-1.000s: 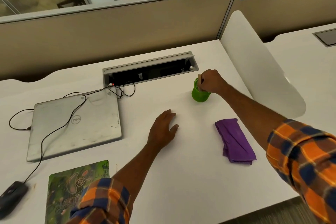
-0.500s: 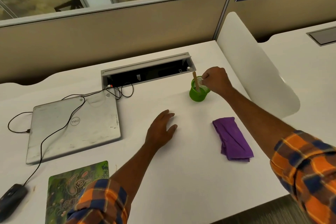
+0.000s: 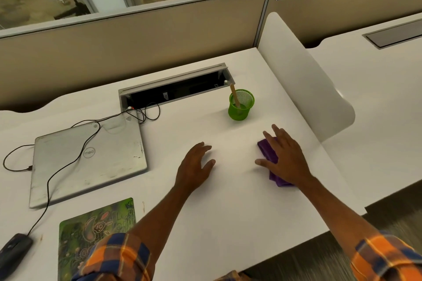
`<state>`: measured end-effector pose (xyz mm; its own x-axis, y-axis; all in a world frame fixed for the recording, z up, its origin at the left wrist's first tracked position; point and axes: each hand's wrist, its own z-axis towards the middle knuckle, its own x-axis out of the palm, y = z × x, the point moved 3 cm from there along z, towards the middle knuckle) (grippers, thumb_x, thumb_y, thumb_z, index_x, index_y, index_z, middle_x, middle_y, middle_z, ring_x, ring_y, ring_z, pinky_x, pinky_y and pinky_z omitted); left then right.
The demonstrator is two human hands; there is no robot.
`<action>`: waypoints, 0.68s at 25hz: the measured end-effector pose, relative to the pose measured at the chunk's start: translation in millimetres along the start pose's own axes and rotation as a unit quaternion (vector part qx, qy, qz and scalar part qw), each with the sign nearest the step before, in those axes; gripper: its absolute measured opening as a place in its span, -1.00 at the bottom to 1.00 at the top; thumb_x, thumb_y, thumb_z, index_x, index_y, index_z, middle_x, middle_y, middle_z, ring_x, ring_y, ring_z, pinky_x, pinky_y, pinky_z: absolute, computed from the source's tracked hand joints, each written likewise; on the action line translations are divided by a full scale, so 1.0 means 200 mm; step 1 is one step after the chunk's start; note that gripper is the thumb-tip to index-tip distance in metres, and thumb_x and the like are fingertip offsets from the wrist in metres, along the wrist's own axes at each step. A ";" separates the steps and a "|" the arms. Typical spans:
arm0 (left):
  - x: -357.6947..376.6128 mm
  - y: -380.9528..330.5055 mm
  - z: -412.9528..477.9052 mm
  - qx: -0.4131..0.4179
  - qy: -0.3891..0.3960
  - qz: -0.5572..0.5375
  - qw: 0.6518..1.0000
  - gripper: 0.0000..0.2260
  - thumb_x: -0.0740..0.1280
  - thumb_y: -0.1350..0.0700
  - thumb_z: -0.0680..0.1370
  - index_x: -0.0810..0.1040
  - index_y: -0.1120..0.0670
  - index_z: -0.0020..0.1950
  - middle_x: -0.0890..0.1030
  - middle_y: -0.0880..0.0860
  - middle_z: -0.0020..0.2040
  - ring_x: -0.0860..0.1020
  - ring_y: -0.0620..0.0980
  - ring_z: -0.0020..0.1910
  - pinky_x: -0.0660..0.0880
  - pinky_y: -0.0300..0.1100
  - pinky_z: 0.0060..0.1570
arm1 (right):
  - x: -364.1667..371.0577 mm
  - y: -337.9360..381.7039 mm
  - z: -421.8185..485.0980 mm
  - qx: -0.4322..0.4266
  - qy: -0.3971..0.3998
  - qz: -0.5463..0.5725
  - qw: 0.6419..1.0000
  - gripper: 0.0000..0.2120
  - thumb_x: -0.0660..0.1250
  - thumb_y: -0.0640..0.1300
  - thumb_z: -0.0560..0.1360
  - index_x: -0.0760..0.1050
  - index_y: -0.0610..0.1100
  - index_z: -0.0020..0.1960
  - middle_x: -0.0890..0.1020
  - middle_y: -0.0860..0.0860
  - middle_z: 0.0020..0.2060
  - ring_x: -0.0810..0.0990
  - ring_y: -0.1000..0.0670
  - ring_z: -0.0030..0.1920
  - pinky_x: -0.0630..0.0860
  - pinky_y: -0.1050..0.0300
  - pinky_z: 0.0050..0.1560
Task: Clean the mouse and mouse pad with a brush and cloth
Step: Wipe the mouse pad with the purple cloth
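**Head view: right hand on the cloth, brush standing in its cup**

Head camera looks down on the white desk (image 3: 228, 212). My right hand (image 3: 285, 159) lies spread over the folded purple cloth (image 3: 266, 147) near the desk's right edge, fingers apart and flat on the fabric, not clamped around it. My left hand (image 3: 194, 166) rests palm down on the bare middle of the desk, fingers loosely apart, holding nothing. Toward the far right corner stands the green mesh cup (image 3: 241, 105), with the wooden brush (image 3: 234, 96) handle leaning inside it, well apart from both hands. At the near left corner the black mouse (image 3: 13, 251) sits just beside the green mouse pad (image 3: 91, 228), its cable running up over the closed laptop (image 3: 89, 159).
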<state>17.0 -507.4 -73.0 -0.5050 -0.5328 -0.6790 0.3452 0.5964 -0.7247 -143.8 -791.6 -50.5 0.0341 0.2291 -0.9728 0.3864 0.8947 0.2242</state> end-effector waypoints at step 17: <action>-0.06 -0.01 -0.29 -0.028 -0.016 -0.029 0.999 -0.51 0.44 -0.24 0.60 0.53 -0.13 0.49 0.45 -0.13 0.58 0.22 -0.16 0.66 0.18 -0.22 0.57 | 0.11 0.10 -0.11 0.142 -0.111 0.148 0.972 -0.61 0.30 -0.32 0.68 0.51 -0.29 0.50 0.52 -0.26 0.50 0.47 -0.41 0.40 0.46 -0.25 0.44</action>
<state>-23.4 -467.3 -58.0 -0.4970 -0.5858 -0.6402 0.2703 0.5965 -0.7557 -154.6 -759.8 -67.0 0.3690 0.3437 -0.8635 0.5665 0.6534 0.5022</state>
